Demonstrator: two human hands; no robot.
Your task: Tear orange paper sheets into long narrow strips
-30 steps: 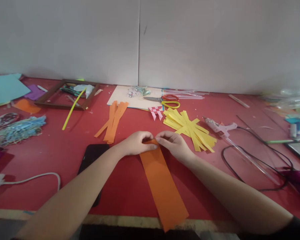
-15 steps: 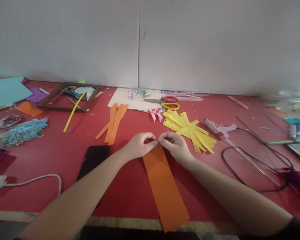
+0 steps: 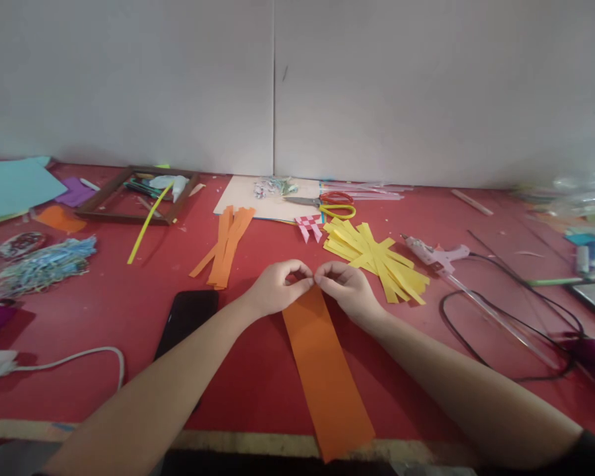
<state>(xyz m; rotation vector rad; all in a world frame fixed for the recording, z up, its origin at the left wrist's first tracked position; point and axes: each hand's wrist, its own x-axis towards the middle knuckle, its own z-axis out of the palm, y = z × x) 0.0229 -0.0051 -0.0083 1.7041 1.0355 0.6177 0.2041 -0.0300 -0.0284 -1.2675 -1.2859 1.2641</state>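
A long orange paper strip [image 3: 327, 370] slants from my fingers toward me, its near end reaching past the table's front edge. My left hand [image 3: 280, 287] pinches the strip's far end between thumb and forefinger. Right beside it, my right hand [image 3: 347, 289] pinches the same end, the fingertips of both hands almost touching. The exact edge between the fingers is hidden. To the right of my right hand lies a pile of yellow paper strips [image 3: 377, 254]. Narrow orange strips [image 3: 228, 244] rest beyond my left hand, and a small pink woven paper piece [image 3: 308, 227] sits ahead.
Scissors [image 3: 327, 201] lie on a pale sheet [image 3: 233, 192] at the back. A pink glue gun [image 3: 436, 256] with a black cord [image 3: 476, 357] occupies the right. A black phone [image 3: 191, 317] lies partly under my left forearm; a brown frame [image 3: 104, 215] stands farther left.
Both hands keep their pinch on the orange paper strip. Their fingertips have drawn very slightly apart, and the view has shifted a little.
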